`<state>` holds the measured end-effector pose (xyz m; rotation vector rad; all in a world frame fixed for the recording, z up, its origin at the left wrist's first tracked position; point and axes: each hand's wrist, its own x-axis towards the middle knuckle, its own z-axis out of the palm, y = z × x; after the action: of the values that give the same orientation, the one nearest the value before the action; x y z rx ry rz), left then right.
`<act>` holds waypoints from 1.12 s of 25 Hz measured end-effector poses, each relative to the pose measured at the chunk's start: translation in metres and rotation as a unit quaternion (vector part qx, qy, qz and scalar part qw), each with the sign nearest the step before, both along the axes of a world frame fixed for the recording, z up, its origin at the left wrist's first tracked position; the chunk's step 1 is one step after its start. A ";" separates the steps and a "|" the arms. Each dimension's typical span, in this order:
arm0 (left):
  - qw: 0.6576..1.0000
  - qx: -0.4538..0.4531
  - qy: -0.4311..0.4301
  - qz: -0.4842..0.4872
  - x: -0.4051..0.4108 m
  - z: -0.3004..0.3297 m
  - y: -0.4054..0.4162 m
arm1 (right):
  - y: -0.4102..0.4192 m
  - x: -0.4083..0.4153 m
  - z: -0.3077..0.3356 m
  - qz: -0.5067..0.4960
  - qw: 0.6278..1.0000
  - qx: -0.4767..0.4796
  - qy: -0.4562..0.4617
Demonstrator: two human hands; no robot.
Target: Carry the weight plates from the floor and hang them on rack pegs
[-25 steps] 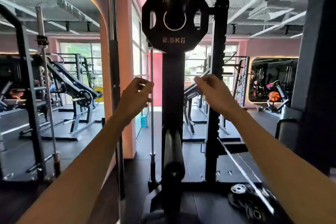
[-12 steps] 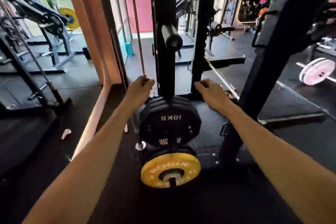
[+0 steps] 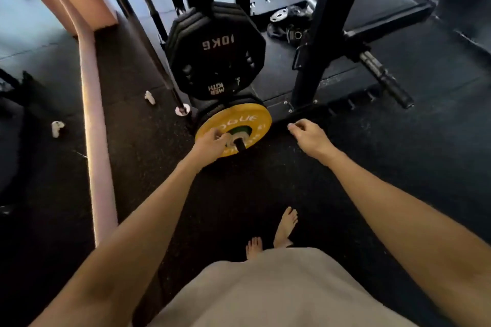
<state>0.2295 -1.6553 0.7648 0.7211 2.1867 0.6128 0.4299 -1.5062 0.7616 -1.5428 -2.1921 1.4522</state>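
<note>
A yellow weight plate [image 3: 247, 121] hangs on the lowest rack peg, just above the floor. Above it, a stack of black plates marked 10KG [image 3: 216, 58] hangs on another peg. Several small black plates [image 3: 288, 28] lie on the floor behind the rack upright [image 3: 317, 42]. My left hand [image 3: 211, 143] hangs with loosely curled fingers in front of the yellow plate's hub and holds nothing; whether it touches the plate is unclear. Right of the yellow plate, my right hand [image 3: 309, 137] is also loosely curled and holds nothing.
A barbell [image 3: 159, 40] leans upright just left of the plate stack. A pink wall ledge [image 3: 98, 167] runs along the left. Two small white objects [image 3: 57, 129] lie on the black rubber floor. My bare feet [image 3: 285, 225] stand below the hands.
My view has tipped from the upper 2.5KG plate down to the floor-level pegs. Both empty hands have dropped with it, the left now in front of the yellow plate.
</note>
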 end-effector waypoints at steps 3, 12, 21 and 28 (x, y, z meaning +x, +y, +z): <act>0.995 -0.077 -0.039 -0.057 0.036 -0.039 -0.012 | -0.034 0.058 -0.042 -0.041 0.995 -0.076 -0.058; 0.921 -0.217 -0.041 -0.321 0.183 -0.123 -0.008 | -0.127 0.261 -0.133 -0.242 0.938 -0.230 -0.090; 0.834 -0.276 0.003 -0.477 0.394 -0.163 0.098 | -0.173 0.505 -0.154 -0.457 0.845 -0.267 -0.078; 0.828 -0.228 0.029 -0.511 0.531 -0.169 0.184 | -0.151 0.646 -0.157 -0.554 0.774 -0.305 -0.026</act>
<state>0.7602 -1.4712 0.5960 1.4496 1.5378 -0.4750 1.0757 -1.6576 0.6048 -2.3758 -0.3850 1.5957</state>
